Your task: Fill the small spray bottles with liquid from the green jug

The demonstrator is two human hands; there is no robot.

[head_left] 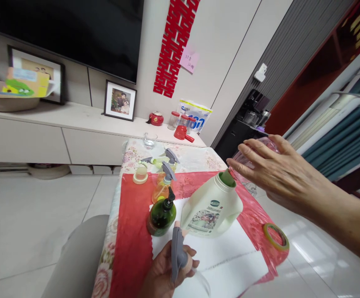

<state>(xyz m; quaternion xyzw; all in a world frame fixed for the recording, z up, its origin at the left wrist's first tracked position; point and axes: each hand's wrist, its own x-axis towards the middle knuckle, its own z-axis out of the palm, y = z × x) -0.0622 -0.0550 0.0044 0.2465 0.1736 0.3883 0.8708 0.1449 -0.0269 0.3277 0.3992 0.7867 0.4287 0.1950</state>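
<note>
My left hand [164,269] is closed around a grey trigger sprayer head [179,256], whose clear dip tube trails to the right. My right hand [269,169] is raised beside the mouth of a pale green detergent jug [212,207]. It grips a clear pinkish bottle [268,143], mostly hidden behind the fingers, with its lower end close to the jug's opening. The jug stands uncapped on white paper [226,265]. Left of it are a dark green pump bottle [162,217] and an orange spray bottle [161,190].
Behind them lie another grey-headed spray bottle [171,159] and a pale cap [140,175]. A tape roll [276,236] rests at the right on red plastic [126,240]. A glass cup [149,140] stands at the far end, before a cabinet [86,126] with jars.
</note>
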